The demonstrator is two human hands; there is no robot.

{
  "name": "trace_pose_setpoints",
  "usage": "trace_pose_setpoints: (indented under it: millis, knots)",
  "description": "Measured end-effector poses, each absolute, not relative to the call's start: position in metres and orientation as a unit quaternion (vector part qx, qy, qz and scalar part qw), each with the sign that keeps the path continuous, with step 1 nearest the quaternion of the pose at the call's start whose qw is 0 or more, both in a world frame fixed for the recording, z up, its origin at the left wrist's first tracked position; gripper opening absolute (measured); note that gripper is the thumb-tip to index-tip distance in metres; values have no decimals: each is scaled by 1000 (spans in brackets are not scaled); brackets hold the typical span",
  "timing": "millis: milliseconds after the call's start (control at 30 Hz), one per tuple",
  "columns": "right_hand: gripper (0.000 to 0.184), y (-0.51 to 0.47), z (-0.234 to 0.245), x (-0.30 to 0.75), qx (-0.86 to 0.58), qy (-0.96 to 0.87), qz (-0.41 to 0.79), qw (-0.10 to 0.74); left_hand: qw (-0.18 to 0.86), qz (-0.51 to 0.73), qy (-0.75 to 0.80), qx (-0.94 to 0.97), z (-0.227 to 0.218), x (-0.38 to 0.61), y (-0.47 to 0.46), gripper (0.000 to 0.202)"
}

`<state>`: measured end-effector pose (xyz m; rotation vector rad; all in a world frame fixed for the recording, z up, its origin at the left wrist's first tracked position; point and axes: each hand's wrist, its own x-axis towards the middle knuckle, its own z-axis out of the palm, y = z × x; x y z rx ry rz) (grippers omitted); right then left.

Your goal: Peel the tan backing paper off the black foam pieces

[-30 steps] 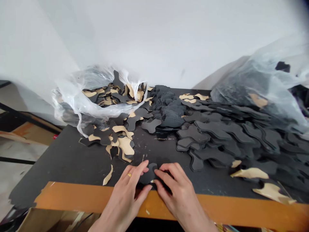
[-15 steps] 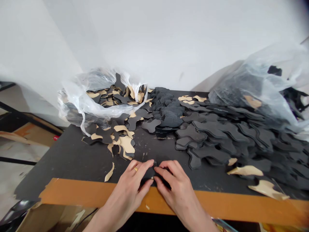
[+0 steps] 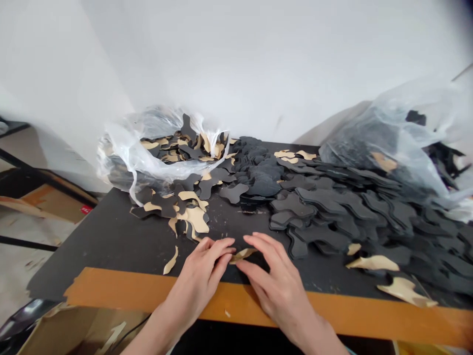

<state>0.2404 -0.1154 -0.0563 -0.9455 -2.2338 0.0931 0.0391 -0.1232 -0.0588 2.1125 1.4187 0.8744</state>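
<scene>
- While the left hand (image 3: 201,266) and right hand (image 3: 279,276) flank the tan strip (image 3: 244,254), the apparent step is handling it.
- Next move: likely calls for a light pinch.
- Position: between the hands, near 6 o'clock on the table (image 3: 121,241).
- Long axis: roughly 8 to 2 o'clock; far end points toward 2.
- Left fingertips: drawn close; pinch on strip cannot be confirmed. Right thumb and index: spread apart.

Left of the left hand (image 3: 199,268), the counter (image 3: 114,246) offers passage past one curled tan paper scrap (image 3: 170,261), while stacked black cutouts (image 3: 325,202) crowd the right and a plastic bag (image 3: 162,170) bars the back left.
</scene>
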Motion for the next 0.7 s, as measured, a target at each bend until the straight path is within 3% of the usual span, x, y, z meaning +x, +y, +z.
trace_pose_setpoints:
  millis: [267, 400, 533, 700]
  knots:
    - [18, -105, -63, 223, -397, -859, 100, 308, 286, 288, 519, 752, -61, 32, -128, 27]
    - [19, -121, -40, 232, -379, -853, 155, 325, 297, 295, 500, 758, -61, 29, -129, 30]
    - [10, -139, -18, 259, -330, -873, 217, 286, 296, 299, 475, 773, -62, 27, -126, 30]
    - [27, -132, -33, 280, -400, -854, 144, 299, 309, 271, 491, 768, -61, 24, -125, 34]
